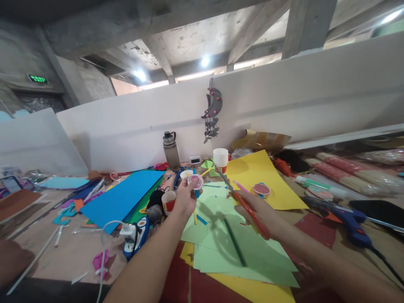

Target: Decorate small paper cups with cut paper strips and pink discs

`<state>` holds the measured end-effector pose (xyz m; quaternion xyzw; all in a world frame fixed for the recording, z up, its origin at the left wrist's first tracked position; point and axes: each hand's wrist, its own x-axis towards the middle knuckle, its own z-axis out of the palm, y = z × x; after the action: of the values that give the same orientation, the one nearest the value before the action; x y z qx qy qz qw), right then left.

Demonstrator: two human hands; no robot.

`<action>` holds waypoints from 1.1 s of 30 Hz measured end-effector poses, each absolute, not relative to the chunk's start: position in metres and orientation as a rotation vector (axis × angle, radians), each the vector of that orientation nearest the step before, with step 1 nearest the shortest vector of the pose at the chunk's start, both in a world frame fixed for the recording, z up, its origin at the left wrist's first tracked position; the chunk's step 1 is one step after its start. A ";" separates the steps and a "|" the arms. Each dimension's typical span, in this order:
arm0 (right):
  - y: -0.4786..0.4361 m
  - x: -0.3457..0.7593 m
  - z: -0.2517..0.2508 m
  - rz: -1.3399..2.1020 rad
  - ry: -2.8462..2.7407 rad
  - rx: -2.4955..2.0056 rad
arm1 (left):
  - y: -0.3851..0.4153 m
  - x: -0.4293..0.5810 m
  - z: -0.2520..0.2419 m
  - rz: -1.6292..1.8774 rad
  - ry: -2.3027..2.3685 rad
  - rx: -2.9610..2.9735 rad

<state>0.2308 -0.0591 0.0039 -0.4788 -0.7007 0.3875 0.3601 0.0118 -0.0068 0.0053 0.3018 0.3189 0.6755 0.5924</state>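
Small pink-and-white disc [195,182] with blue tabs is pinched between thumb and fingers of the left hand [185,200], held up over the near-left edge of the light green paper [214,235]. Orange-handled scissors [243,203] are gripped in the right hand [264,211], fingers closed round the handles, blades pointed up-left toward the stacked paper cups [220,157]; blade gap can't be told. Disc and blades are seen apart. Dark green stick [235,244] is laid on the green paper, below and between the hands, with yellow and blue strips scattered near the left hand. A second pink disc [261,190] is set on the yellow sheet [279,191], just beyond the right hand. Further out: blue sheet [123,198] and power strip [139,242] are placed left, glue gun [352,227] right, bottle [171,152] stood by the white partition [126,130].
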 end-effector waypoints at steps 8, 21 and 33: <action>-0.062 0.221 -0.001 1.187 -1.814 -1.181 | -0.011 0.017 0.007 1.535 0.737 0.767; -0.067 0.219 -0.003 1.237 -1.750 -1.208 | -0.013 0.020 0.005 1.511 0.769 0.825; -0.064 0.222 -0.016 1.154 -1.813 -1.156 | -0.013 0.021 0.006 1.507 0.793 0.808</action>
<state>0.2223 -0.0639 -0.0164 -0.4449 -0.6977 0.4441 0.3435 0.0207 -0.0134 0.0058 0.3469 0.3402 0.6469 0.5878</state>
